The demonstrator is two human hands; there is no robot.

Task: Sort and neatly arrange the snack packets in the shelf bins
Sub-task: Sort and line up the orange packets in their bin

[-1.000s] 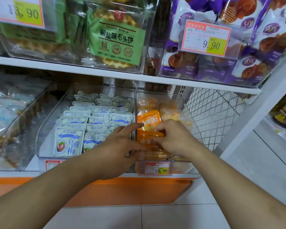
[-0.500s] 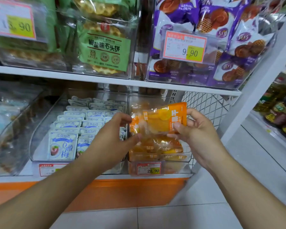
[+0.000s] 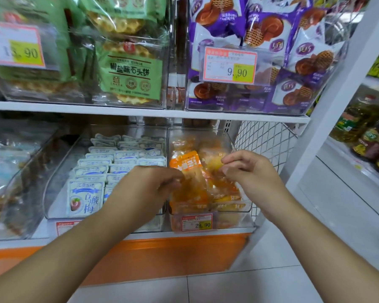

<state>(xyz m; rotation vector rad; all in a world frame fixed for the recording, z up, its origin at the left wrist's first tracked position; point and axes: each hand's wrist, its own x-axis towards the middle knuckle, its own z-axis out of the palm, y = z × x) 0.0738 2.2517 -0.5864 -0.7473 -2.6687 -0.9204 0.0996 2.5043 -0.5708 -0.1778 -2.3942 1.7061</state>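
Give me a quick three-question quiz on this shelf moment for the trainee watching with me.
1. True or false: the orange snack packet is held by both the left hand and the right hand.
2. Which clear plastic bin is that packet above? A) the one with the white-and-blue plum packets B) the one with the yellow 29.90 price tag C) the upper one with the purple waffle packets
3. Fill in: the green-labelled biscuit packs stand on the ___ shelf.

Key: 1 true; 2 B; 3 upper.
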